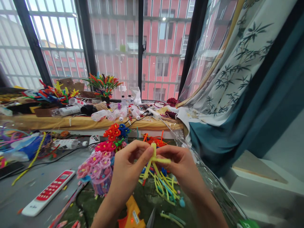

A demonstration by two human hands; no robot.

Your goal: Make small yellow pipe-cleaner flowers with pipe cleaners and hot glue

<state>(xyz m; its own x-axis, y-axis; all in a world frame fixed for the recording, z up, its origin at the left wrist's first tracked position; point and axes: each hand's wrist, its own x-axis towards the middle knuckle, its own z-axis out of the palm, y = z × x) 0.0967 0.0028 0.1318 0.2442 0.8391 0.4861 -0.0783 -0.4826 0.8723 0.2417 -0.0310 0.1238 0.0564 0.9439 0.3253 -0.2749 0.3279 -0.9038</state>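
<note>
Between my two hands are yellow pipe cleaners (155,157), joined near the middle with several short arms pointing different ways. My left hand (134,158) pinches them from the left, thumb and fingers closed near the upper arm. On the other side, my right hand (178,160) grips the right part with its fingertips. Below them lies a pile of loose yellow and blue pipe cleaner pieces (163,186). An orange glue gun (133,213) rests at the bottom, partly hidden by my left forearm. Beside it the scissors' blade tip (151,218) shows.
Pipe cleaner flowers (96,164) in pink and lilac stand left of my hands, with red and blue ones behind. A white remote (49,193) lies further left. A black cable crosses the table. Plastic bottles (102,114) litter the windowsill; curtains (228,82) hang at the right.
</note>
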